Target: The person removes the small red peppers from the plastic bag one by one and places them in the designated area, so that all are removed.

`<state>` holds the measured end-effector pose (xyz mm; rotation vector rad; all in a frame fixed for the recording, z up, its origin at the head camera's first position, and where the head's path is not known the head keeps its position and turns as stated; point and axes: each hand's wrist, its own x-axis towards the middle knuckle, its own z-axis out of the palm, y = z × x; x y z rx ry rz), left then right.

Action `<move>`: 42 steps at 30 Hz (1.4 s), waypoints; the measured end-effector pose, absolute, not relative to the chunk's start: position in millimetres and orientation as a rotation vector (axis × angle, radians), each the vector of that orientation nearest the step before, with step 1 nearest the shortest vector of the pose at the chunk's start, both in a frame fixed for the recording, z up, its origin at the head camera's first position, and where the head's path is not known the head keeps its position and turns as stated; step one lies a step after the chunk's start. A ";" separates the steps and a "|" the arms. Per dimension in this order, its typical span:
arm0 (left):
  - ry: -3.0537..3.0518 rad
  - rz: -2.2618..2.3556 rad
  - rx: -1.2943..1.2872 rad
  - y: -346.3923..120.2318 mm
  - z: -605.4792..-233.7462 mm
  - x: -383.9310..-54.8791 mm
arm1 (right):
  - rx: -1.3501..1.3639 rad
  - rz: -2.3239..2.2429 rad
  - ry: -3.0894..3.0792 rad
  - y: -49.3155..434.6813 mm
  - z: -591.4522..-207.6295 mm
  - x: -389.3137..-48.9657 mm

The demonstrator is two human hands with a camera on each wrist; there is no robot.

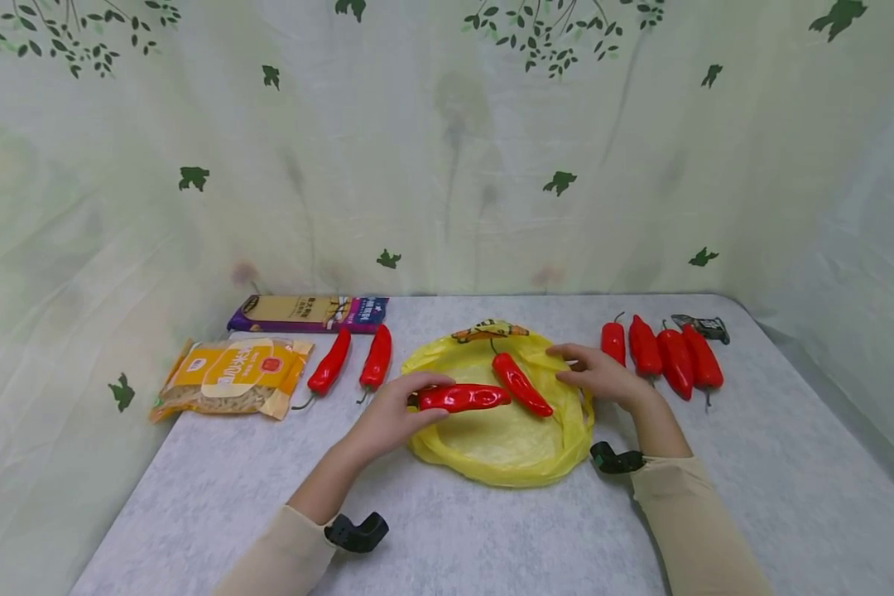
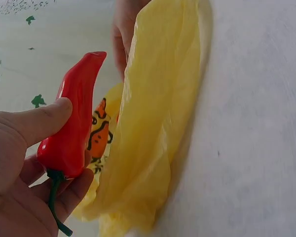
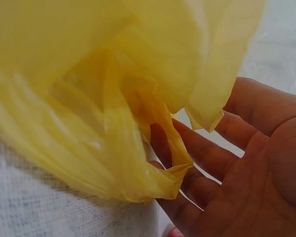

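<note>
My left hand (image 1: 396, 411) holds a red chili pepper (image 1: 463, 397) between thumb and fingers, over the left part of an open yellow plastic bag (image 1: 495, 472). Its green stem (image 2: 54, 192) points back toward the palm in the left wrist view. Inside the bag lies another red chili pepper (image 1: 520, 384), tilted, with its stem toward the back. At the bag's right rim is my right hand (image 1: 600, 374), its fingers loosely extended against the plastic. The right wrist view shows a loop of the bag (image 3: 175, 168) lying against those fingers.
Two red peppers (image 1: 331, 364) lie left of the bag, beside an orange food packet (image 1: 240, 374) and a purple-and-gold packet (image 1: 305, 313). Several red peppers (image 1: 675, 362) line up at the right, near a small dark wrapper (image 1: 704, 327). A leaf-patterned curtain (image 1: 462, 223) hangs behind the table.
</note>
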<state>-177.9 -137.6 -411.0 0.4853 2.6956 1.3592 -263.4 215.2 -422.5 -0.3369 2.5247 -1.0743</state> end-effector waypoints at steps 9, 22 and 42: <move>2.697 1.400 0.315 -175.2 -415.1 -170.3 | -0.323 -1.063 2.525 213.5 -420.7 -262.7; 2.716 1.369 0.206 -221.4 -427.1 -156.3 | -0.331 -1.075 2.515 215.6 -420.0 -263.1; 2.769 1.168 0.096 -291.4 -429.5 -138.8 | -0.318 -1.083 2.511 214.7 -418.6 -261.7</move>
